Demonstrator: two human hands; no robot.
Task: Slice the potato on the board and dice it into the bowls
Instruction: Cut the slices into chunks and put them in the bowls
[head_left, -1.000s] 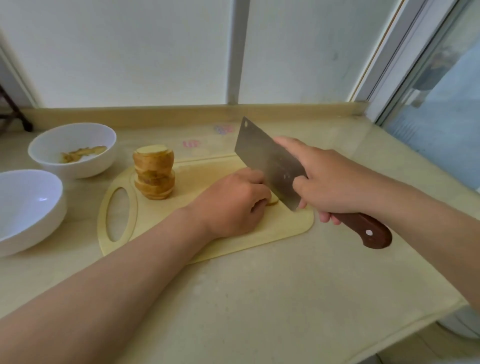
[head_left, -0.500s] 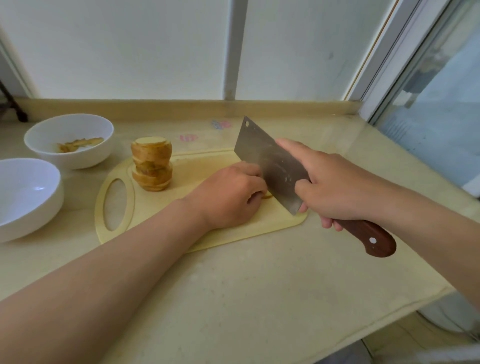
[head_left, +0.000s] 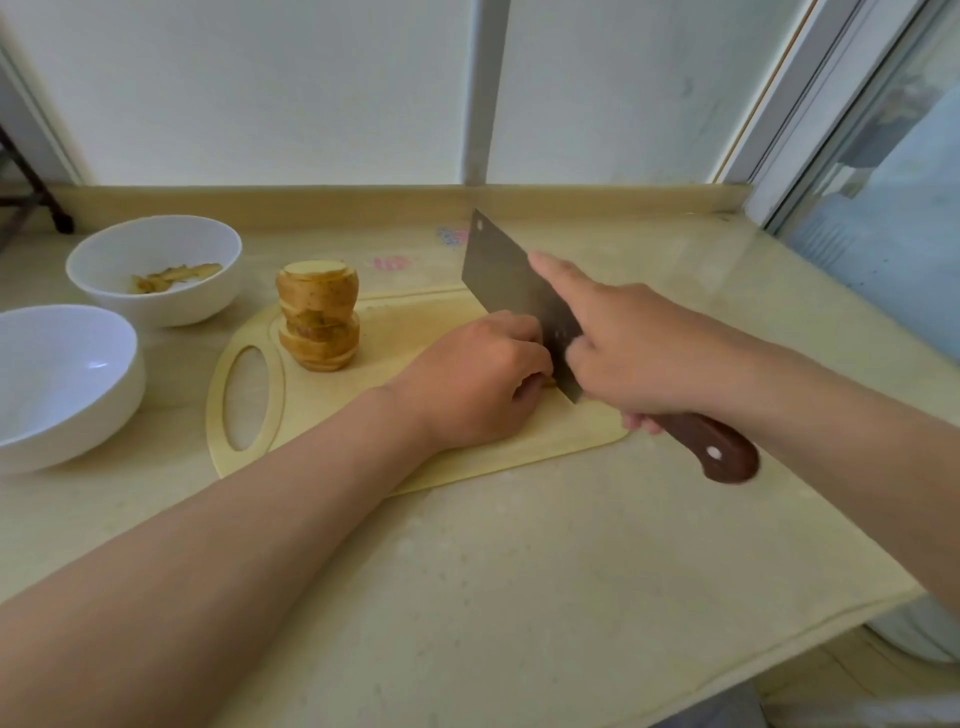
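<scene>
A pale yellow cutting board (head_left: 395, 338) lies on the counter. On its far left stands a stack of unpeeled potato slices (head_left: 318, 316). My left hand (head_left: 475, 379) curls over a potato piece (head_left: 549, 383) on the board; only a sliver of it shows. My right hand (head_left: 628, 353) grips a cleaver (head_left: 511, 291) by its brown wooden handle (head_left: 709, 449), index finger stretched along the blade. The blade edge is down on the board beside my left fingers. Two white bowls sit at left: the far bowl (head_left: 156, 267) holds potato scraps, the near bowl (head_left: 57, 379) holds nothing I can see.
The beige counter (head_left: 519, 571) ends in a front edge at lower right. A low backsplash runs under the white wall behind the board. A glass door stands at far right. Small pink and blue marks (head_left: 395, 262) dot the counter behind the board.
The cleaver has come down from above the board to rest against my left fingers. My left hand stays curled over the potato piece. The view shifted slightly.
</scene>
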